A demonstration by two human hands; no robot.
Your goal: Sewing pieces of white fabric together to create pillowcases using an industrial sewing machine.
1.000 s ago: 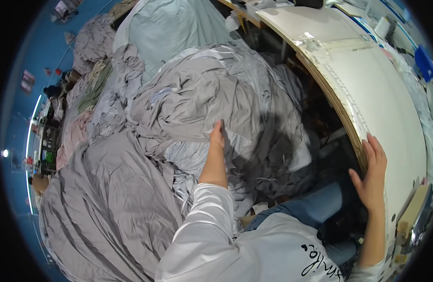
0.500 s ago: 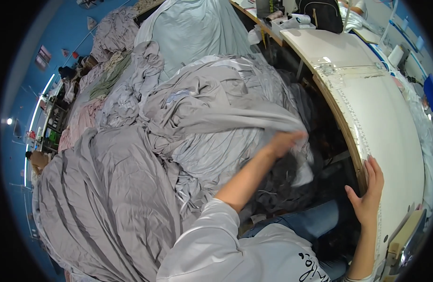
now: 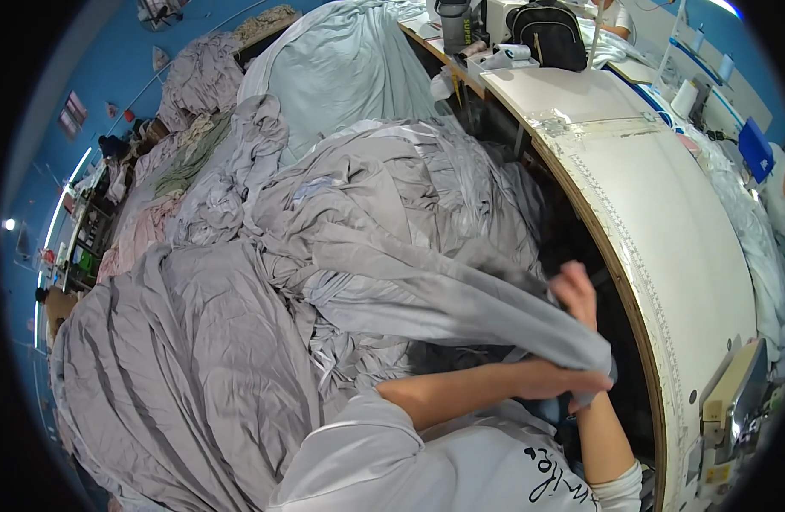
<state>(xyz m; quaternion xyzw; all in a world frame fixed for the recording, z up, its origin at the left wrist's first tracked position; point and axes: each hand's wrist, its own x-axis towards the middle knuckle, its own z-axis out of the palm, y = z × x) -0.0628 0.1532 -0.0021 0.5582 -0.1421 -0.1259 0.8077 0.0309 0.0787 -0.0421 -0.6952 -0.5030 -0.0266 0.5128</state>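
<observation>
Grey fabric point(image 3: 460, 299), drawn off the heap as a taut band toward the worktable's point(image 3: 665, 230) near curved edge, is clenched in both hands, left hand point(image 3: 554, 380) bunching its end low and right hand point(image 3: 576, 294) pinching just beyond, with pale blue cloth point(image 3: 341, 77) piled farther back.

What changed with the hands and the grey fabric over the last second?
The left hand left the heap and swept right, pulling a grey fabric strip toward the white table. The right hand let go of the table edge and took the strip. The grey fabric pile stayed put.
</observation>
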